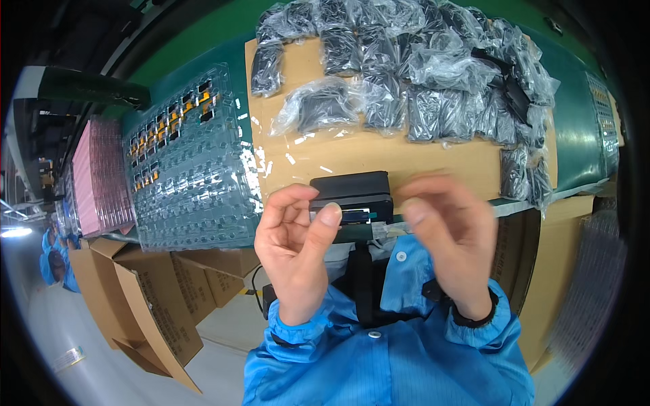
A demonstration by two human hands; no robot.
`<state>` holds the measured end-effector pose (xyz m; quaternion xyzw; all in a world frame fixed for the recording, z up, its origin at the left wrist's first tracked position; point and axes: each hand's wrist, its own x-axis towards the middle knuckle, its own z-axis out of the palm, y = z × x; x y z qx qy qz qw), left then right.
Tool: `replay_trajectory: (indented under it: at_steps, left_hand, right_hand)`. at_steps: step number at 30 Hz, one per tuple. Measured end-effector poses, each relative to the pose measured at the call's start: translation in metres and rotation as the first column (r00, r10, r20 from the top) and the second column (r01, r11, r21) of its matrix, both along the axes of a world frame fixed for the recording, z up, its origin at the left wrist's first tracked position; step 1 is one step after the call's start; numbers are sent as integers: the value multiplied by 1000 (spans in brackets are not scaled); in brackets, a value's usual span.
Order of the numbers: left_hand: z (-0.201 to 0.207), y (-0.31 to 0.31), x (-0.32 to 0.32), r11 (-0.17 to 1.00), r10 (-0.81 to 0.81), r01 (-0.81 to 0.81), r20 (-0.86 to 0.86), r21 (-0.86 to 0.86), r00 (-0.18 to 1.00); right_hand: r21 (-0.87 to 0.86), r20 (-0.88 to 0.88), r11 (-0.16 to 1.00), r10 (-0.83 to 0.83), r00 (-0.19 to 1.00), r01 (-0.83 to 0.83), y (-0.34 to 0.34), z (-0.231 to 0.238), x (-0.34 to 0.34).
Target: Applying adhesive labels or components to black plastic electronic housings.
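Observation:
A black plastic case (pixel 349 184) is at the near edge of the brown cardboard sheet, in front of me. On its near side shows a small, dark, shiny strip with a silvery edge (pixel 355 216), like a little display panel. My left hand (pixel 295 237) grips the left end of the case, thumb on the near side and curled fingers beyond it. My right hand (pixel 455 233) hovers just right of the case, slightly blurred. Its thumb and fingers are apart, and I see nothing between them.
Several black parts in clear plastic bags (pixel 379 101) cover the far side of the cardboard sheet (pixel 318 162). White paper scraps lie at its left. Clear trays (pixel 193 196) with small electronic parts stand on the green table, left. Open cardboard boxes (pixel 145 298) sit below.

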<state>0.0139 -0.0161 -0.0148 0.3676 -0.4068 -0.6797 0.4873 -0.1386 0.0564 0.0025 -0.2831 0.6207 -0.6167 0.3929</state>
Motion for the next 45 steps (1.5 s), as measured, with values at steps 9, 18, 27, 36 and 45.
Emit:
replay_trajectory:
  at_steps: [9,18,27,36,45]
  left_hand:
    - [1,4,-9,999,12,-8,107,-34,994]
    - [-2,8,-28,998,63,-59,129,-30,990]
    - [-10,-10,-7,991,54,-54,-5,-123,999]
    - [13,-14,41,940,-53,232,564,-250,824]
    - [31,-47,106,955,176,21,619,-297,765]
  right_hand:
    - [-106,295,994,36,955,-4,-11,-16,27]
    - [-110,116,978,-163,980,176,-15,-36,43]
    - [139,-362,981,177,915,-135,-46,34,-51]
    - [270,-105,962,-3,994,31,-259,2,-245]
    - [213,-719,977,175,673,-26,-203,106,-217]
